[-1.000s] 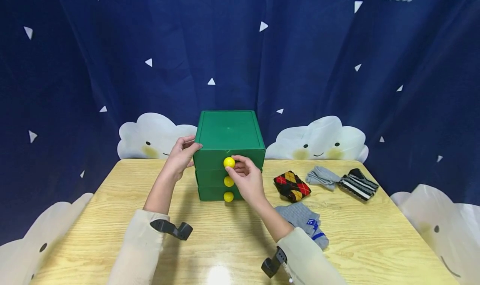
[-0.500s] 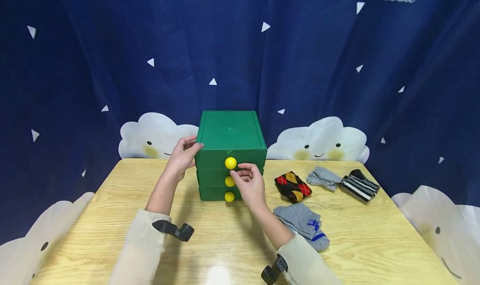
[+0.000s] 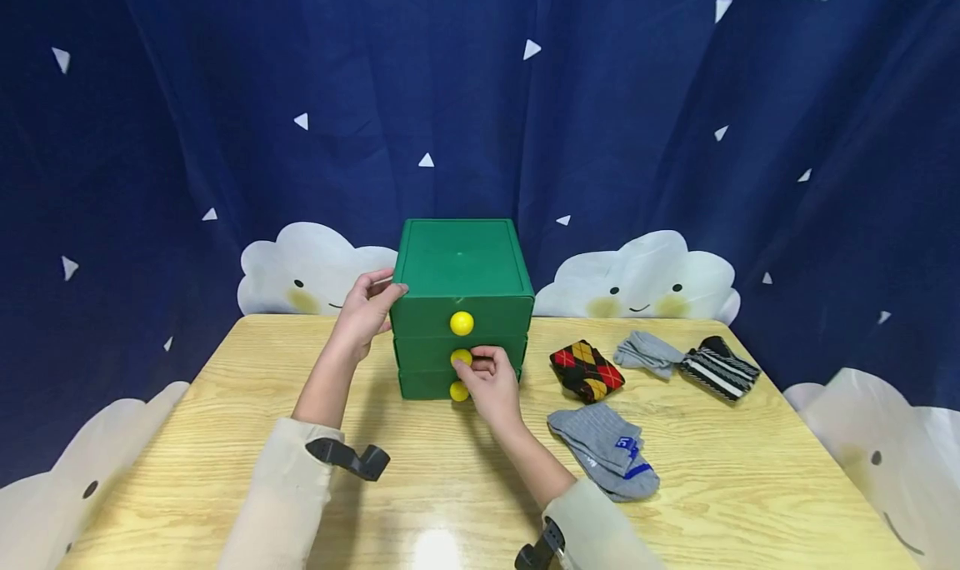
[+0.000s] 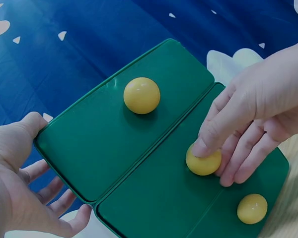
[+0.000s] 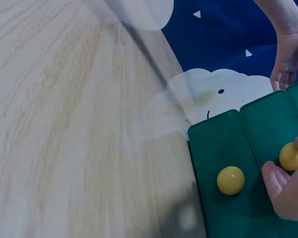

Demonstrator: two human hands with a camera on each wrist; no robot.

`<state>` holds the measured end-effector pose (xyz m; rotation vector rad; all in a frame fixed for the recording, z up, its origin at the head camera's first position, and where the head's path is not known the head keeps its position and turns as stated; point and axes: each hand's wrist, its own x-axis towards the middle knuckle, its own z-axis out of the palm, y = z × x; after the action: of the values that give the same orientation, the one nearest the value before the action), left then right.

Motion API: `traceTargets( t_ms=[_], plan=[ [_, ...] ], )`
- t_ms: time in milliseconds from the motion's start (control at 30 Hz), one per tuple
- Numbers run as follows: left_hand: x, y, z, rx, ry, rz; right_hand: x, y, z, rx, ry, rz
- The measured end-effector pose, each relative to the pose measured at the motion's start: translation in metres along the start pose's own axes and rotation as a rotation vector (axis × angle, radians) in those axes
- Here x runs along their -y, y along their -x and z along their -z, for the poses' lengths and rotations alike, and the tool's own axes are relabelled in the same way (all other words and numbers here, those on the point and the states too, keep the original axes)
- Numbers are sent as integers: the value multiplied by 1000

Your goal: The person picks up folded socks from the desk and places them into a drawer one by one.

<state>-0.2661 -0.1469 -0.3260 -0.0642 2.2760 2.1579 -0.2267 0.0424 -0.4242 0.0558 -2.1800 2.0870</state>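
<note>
A green drawer box (image 3: 461, 257) with three stacked drawers stands on the table, each front bearing a round yellow knob. My right hand (image 3: 491, 387) pinches the middle knob (image 4: 203, 161) between thumb and fingers. The top knob (image 3: 462, 323) is uncovered, and the bottom knob (image 5: 230, 180) sits just below the right hand. At the box's left side is my left hand (image 3: 365, 312), its thumb on the top front corner and its other fingers spread along the side, as the left wrist view shows. All the drawer fronts look closed.
Right of the box lie a folded argyle sock pair (image 3: 587, 372), a grey pair with blue marks (image 3: 603, 449), a light grey pair (image 3: 647, 353) and a black-and-white striped pair (image 3: 718, 370). A navy curtain (image 3: 465, 95) hangs behind the wooden table (image 3: 420, 487).
My right hand has let go of the top knob, moved down and taken hold of the middle one. My left hand has stayed at the box's left corner.
</note>
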Motion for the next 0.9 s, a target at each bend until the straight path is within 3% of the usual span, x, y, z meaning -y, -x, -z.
traceTargets(
  t_ms=[300, 567, 900],
  plan=[
    [1, 0, 0, 1, 4, -12, 6, 6, -1, -2, -84, -18],
    [0, 0, 1, 3, 2, 0, -6, 16, 1, 2, -4, 28],
    [1, -1, 1, -2, 4, 1, 2, 45, 13, 72, 88, 49]
  ],
)
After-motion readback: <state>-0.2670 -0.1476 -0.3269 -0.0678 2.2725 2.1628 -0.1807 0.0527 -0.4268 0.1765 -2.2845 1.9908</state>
